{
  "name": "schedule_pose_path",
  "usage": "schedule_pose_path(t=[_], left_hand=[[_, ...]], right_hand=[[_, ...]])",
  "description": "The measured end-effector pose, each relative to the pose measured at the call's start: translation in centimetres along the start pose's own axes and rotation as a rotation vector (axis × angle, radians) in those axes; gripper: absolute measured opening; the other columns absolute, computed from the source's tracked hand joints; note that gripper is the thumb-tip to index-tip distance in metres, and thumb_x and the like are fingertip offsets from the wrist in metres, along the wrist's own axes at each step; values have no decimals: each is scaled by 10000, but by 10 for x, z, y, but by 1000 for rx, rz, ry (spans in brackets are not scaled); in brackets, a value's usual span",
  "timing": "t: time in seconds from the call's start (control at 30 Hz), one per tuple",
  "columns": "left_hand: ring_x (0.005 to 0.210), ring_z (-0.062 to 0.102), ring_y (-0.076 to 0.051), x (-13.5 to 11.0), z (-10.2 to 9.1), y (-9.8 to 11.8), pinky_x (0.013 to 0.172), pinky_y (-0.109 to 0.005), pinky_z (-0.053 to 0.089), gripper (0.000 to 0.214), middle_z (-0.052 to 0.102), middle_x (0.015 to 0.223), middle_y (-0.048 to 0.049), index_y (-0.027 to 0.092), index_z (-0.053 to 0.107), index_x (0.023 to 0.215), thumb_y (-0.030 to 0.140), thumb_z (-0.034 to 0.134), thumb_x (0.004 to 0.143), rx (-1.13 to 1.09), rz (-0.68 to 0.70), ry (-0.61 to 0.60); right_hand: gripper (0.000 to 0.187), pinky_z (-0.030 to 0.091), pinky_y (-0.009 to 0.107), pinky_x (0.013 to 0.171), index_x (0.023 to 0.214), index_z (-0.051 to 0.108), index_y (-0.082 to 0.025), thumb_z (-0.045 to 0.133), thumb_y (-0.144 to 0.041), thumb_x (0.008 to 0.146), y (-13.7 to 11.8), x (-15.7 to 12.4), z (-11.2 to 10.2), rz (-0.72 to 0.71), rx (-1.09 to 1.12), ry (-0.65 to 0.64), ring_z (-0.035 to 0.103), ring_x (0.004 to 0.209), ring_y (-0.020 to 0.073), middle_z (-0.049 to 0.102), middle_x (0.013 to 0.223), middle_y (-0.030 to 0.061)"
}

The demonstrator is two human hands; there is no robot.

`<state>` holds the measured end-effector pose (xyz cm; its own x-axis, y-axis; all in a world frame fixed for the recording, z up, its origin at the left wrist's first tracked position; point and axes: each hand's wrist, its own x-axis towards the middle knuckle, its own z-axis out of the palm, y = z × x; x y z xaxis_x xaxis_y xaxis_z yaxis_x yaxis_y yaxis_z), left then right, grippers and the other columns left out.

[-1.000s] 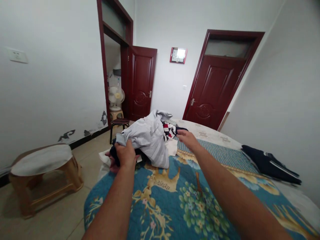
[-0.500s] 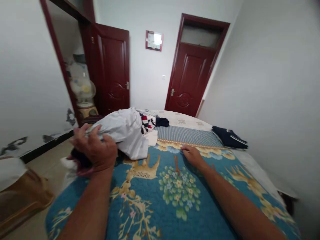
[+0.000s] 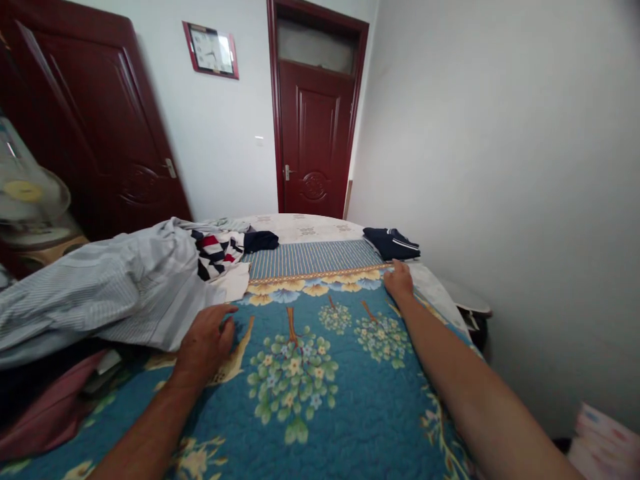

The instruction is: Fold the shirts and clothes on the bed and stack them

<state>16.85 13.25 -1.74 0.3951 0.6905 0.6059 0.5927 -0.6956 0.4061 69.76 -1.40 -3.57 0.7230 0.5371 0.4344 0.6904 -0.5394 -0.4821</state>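
My left hand (image 3: pixel 206 341) is open over the blue bedspread (image 3: pixel 340 407), its thumb apart from its bent fingers. Just left of it lies a heap of clothes, topped by a pale grey striped shirt (image 3: pixel 133 287). A dark garment and a pink one (image 3: pixel 53 410) stick out beneath. Beyond the shirt is a patterned red, navy and white garment (image 3: pixel 220 253) with a navy piece (image 3: pixel 261 240). My right hand (image 3: pixel 400 281) is at the bedspread's right side, fingers curled and fingertips hidden, just in front of a folded navy garment (image 3: pixel 391 244) with white trim.
A white patterned bed cover (image 3: pixel 323 223) shows past the bedspread. Two dark red doors, one at the left (image 3: pixel 90 113) and one at the back (image 3: pixel 317 133), stand beyond. A fan (image 3: pixel 30 193) is at far left, and a wall (image 3: pixel 500 167) runs along the right.
The view has turned right. My left hand has left the striped shirt and come down over the bedspread. My right hand has moved right, close to the folded navy garment.
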Motion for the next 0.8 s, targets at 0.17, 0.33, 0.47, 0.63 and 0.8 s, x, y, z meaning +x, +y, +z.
schedule_pose_path(t=[0.17, 0.33, 0.47, 0.63, 0.8], left_hand=[[1119, 737, -335, -1, -6, -12, 1083, -476, 551, 332, 804, 1131, -134, 236, 742, 1036, 418, 506, 889, 97, -96, -70], [1092, 750, -320, -1, -8, -12, 1052, -449, 558, 396, 800, 1158, -145, 196, 761, 1070, 422, 469, 928, 153, -130, -155], [1067, 755, -317, -1, -6, -12, 1040, -439, 560, 418, 802, 1141, -147, 186, 767, 1080, 437, 467, 934, 149, -110, -172], [1007, 769, -296, -1, -5, -14, 992, -396, 577, 388, 814, 1087, -120, 216, 764, 1062, 443, 483, 922, 139, -105, -147], [1038, 763, -298, 1, -2, -14, 1018, -392, 566, 389, 813, 1091, -122, 206, 758, 1042, 438, 470, 922, 125, -61, -140]], right_hand=[[655, 478, 435, 1069, 1629, 374, -136, 484, -399, 1039, 1, 25, 8, 96, -104, 9, 611, 1269, 348, 549, 1438, 226], [721, 526, 440, 944, 1676, 348, -253, 583, -429, 1018, -2, 52, 22, 182, -263, -44, 699, 1121, 335, 608, 1327, 203], [494, 517, 422, 956, 1547, 565, -243, 470, -335, 1071, -2, 68, 27, 185, -260, -77, 701, 1143, 313, 711, 1209, 190], [474, 508, 366, 970, 1506, 612, -191, 404, -324, 1101, -6, 65, 19, 147, -189, -5, 709, 1139, 276, 753, 1227, 180], [455, 503, 352, 979, 1465, 636, -155, 414, -313, 1101, -30, 31, 2, 29, -202, -2, 714, 1147, 282, 755, 1267, 179]])
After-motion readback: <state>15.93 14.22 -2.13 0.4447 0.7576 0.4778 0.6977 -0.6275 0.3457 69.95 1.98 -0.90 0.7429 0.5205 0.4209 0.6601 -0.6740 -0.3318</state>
